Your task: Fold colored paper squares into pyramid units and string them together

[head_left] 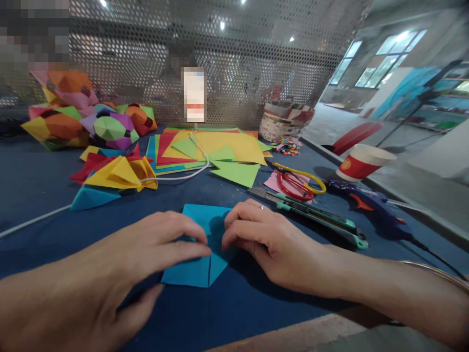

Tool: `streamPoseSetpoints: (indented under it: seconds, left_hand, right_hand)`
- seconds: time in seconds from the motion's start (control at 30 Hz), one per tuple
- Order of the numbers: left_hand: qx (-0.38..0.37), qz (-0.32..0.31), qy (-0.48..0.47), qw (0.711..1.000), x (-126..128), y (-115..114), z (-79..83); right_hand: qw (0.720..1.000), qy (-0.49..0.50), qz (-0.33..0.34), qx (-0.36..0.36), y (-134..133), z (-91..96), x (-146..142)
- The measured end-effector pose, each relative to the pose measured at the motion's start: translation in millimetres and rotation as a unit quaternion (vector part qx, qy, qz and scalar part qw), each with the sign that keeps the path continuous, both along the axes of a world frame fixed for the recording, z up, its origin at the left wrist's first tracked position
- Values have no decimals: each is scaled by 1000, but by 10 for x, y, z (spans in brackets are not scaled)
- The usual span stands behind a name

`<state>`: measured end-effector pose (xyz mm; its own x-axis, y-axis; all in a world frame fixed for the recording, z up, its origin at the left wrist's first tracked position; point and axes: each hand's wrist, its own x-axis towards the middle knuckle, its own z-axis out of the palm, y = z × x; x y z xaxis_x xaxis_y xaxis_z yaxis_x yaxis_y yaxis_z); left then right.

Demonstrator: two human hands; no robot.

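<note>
A partly folded sheet of blue origami paper (192, 269) lies on the dark blue table, with a crease or seam running down its middle. My left hand (135, 259) rests its fingertips on the paper's left half; the fingers are stretched out and the thumb stands apart by the lower left corner. At the right side, my right hand (273, 239) has its fingers bent together on the paper's edge, and the fingertips partly hide that edge. A ring is on one finger of this hand.
Behind the hands are coloured paper sheets (227, 144), folded paper pieces (120, 173) and a white cable (179, 178). Paper balls (112, 128) sit back left. To the right are scissors (296, 186), a utility knife (311, 212), a glue gun (381, 212), a paper cup (362, 164) and a basket (282, 122).
</note>
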<state>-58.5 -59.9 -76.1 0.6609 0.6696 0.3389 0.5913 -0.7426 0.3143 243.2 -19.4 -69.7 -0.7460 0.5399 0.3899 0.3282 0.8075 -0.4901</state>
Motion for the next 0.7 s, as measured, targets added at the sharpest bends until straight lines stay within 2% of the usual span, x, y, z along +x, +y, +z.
streamPoseSetpoints:
  seconds: [0.1,0.27,0.43,0.53,0.7]
  left_hand:
    - [-2,-29,49,998,-97,177,128]
    - [-16,-85,17,996,-120,384,254]
    - [-66,-143,-34,987,-65,431,210]
    - [-96,-131,-77,984,-18,428,152]
    - [-92,-91,-115,985,127,415,69]
  right_hand:
    - [1000,-4,6,9,-16,-4,3]
    - [999,-6,11,39,-20,8,9]
    - [995,4,85,52,7,18,23]
    - [990,-6,124,67,31,17,28]
    - [984,-26,152,85,40,2,45]
